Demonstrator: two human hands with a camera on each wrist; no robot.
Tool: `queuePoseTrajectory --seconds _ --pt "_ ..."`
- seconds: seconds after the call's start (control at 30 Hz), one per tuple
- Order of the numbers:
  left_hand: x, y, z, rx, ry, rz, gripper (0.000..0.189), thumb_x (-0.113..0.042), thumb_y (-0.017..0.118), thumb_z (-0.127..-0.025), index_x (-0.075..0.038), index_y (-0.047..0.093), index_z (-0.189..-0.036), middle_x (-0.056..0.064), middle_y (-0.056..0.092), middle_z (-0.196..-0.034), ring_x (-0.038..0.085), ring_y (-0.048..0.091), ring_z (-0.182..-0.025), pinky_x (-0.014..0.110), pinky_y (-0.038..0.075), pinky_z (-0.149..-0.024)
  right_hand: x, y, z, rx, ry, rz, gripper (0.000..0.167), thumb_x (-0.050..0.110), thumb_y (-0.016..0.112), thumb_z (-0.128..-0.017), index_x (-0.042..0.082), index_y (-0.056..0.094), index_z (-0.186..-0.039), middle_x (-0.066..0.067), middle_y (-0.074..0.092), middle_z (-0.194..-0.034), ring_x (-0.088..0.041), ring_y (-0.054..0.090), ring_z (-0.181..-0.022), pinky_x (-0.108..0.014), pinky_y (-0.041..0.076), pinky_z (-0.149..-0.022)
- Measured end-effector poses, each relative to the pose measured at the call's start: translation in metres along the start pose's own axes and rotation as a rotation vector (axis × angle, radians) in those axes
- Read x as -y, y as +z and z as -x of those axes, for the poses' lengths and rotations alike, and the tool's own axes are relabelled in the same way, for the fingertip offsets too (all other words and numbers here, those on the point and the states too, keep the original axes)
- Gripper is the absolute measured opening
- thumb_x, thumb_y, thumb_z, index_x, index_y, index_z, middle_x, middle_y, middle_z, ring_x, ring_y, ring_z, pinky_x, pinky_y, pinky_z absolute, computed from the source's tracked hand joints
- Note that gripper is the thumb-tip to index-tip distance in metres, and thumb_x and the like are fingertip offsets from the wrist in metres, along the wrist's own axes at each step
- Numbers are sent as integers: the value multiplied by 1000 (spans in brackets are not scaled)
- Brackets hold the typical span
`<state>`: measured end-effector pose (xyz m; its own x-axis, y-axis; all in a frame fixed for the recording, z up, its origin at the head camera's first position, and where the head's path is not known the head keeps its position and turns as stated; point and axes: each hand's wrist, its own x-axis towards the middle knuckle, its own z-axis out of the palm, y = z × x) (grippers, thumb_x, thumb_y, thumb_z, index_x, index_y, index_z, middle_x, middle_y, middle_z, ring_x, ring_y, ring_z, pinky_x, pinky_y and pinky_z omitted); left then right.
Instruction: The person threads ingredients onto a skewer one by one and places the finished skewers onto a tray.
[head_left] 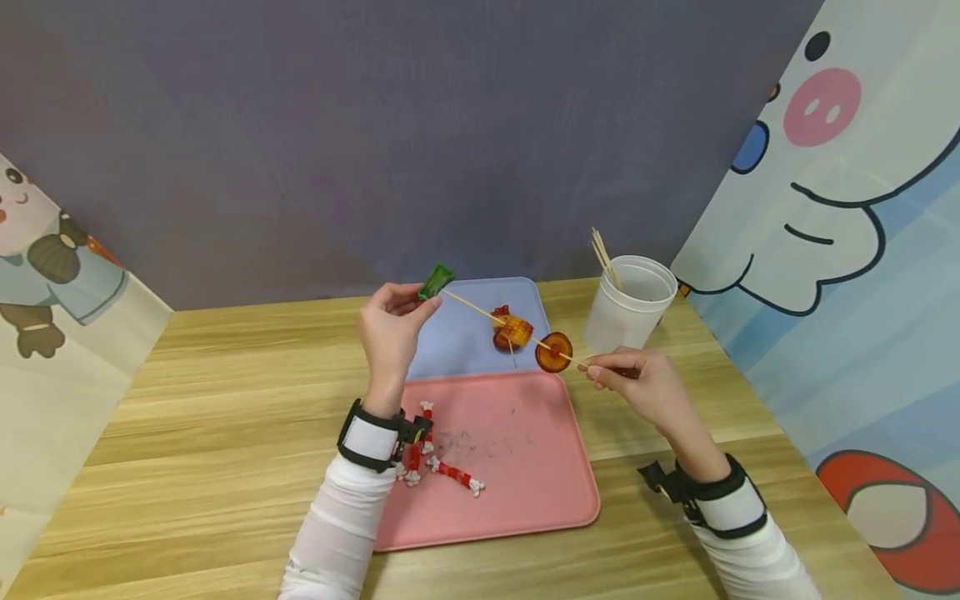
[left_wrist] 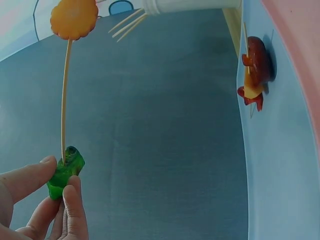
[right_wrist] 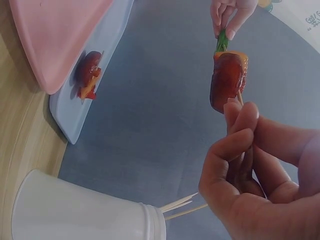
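My left hand [head_left: 392,325] pinches a glossy green piece [head_left: 436,282], perhaps green pepper, between thumb and fingers. The tip of a thin wooden skewer [head_left: 472,306] meets that piece; how deep it goes I cannot tell. Threaded on the skewer are a yellow corn piece [left_wrist: 75,19] and a brown round slice [head_left: 553,352]. My right hand [head_left: 637,385] pinches the skewer's other end, just behind the brown slice. In the right wrist view the brown slice [right_wrist: 226,82] partly covers the corn. Both hands are raised above the trays.
On the blue tray [head_left: 457,350] lies another skewer with brown, yellow and red pieces [right_wrist: 89,75]. Overlapping its front is a pink tray [head_left: 517,467] with several red pieces with white ends [head_left: 456,476]. A white tub [head_left: 624,312] with several bare skewers [head_left: 603,254] stands back right.
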<state>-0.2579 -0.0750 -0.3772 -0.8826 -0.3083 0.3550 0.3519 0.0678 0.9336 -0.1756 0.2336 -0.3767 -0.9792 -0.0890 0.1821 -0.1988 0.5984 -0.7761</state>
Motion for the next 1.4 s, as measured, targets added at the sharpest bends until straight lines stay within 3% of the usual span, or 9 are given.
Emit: queuePoseTrajectory --seconds 0.23,0.53,0.93,1.0,1.4 --pt "0 3 3 15 20 7 26 -7 82 -71 0 69 -92 16 70 -91 14 67 -75 23 56 -69 2 3 1 2 24 -25 16 11 69 -86 1 74 -98 -14 71 -88 -5 62 -68 -21 52 -62" --pt "0 7 6 19 41 18 31 -4 82 -70 7 66 -94 24 69 -95 32 68 -82 19 55 -69 5 6 3 1 28 -27 17 12 70 -86 1 74 -98 -14 71 -86 -6 63 -69 -21 52 -62" --pt "2 12 12 18 111 -33 26 -10 83 -71 2 67 -88 17 70 -88 26 69 -77 19 55 -66 6 10 4 7 31 -53 15 10 69 -86 1 74 -96 -14 71 -85 -8 63 -67 -24 54 -61" --pt "-3 13 15 24 99 -41 26 -9 82 -72 4 67 -89 19 69 -89 28 69 -78 16 54 -66 5 11 4 6 25 -51 15 10 69 -86 1 75 -96 -13 71 -84 -6 63 -67 -25 54 -60" --pt "2 17 16 35 101 -72 22 -6 81 -72 2 65 -86 15 70 -86 24 69 -74 22 56 -66 4 13 5 0 14 -74 14 11 70 -85 1 75 -94 -13 70 -79 -4 62 -64 -21 51 -57"
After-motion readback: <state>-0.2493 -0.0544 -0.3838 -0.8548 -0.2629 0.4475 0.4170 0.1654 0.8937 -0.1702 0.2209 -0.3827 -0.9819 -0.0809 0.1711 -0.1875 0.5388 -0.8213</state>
